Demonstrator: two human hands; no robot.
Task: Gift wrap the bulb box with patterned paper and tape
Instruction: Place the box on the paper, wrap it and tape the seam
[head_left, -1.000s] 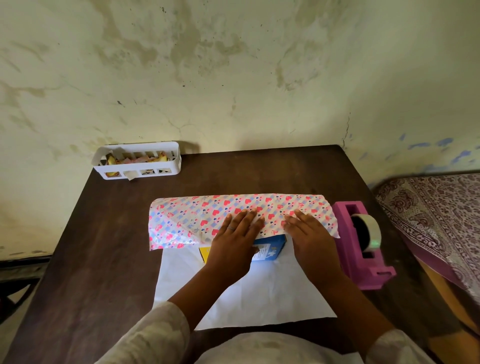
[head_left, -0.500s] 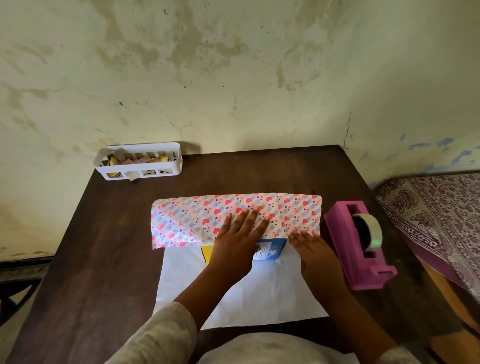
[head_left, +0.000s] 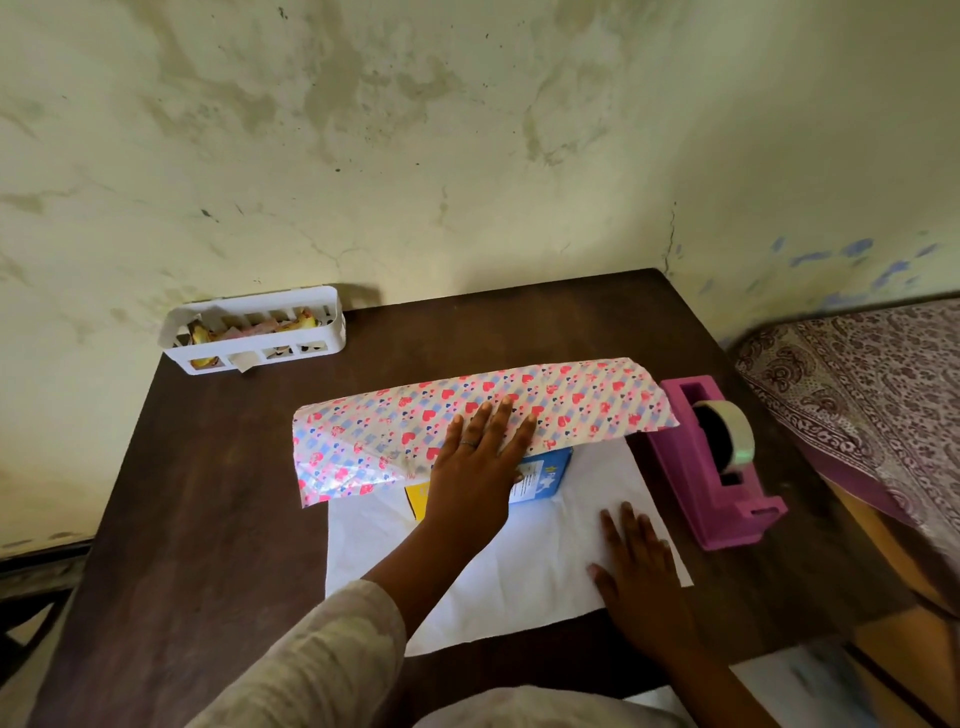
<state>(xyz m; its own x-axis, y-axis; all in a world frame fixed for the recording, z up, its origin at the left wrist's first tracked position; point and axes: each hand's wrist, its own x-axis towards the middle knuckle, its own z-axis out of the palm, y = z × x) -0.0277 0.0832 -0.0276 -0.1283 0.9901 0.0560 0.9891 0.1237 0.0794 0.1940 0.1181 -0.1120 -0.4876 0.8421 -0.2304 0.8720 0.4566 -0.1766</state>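
Observation:
The heart-patterned paper (head_left: 571, 400) is folded from the far side over the bulb box (head_left: 543, 475), whose blue and yellow near end sticks out from under the fold. The paper's white underside (head_left: 519, 566) spreads flat toward me. My left hand (head_left: 475, 467) presses flat on the fold, straight fingers on top of the box. My right hand (head_left: 636, 577) lies flat on the white paper near its front right corner, fingers straight. A pink tape dispenser (head_left: 711, 467) with a roll of tape stands just right of the paper.
A white slotted basket (head_left: 254, 332) with paper scraps sits at the table's far left corner against the wall. The dark wooden table (head_left: 208, 519) has bare surface on the left. A patterned cloth (head_left: 883, 374) lies on a bed to the right.
My right hand slid off the patterned fold and moved back toward me onto the white paper. My left hand stayed pressing on the fold. The camera shifted slightly.

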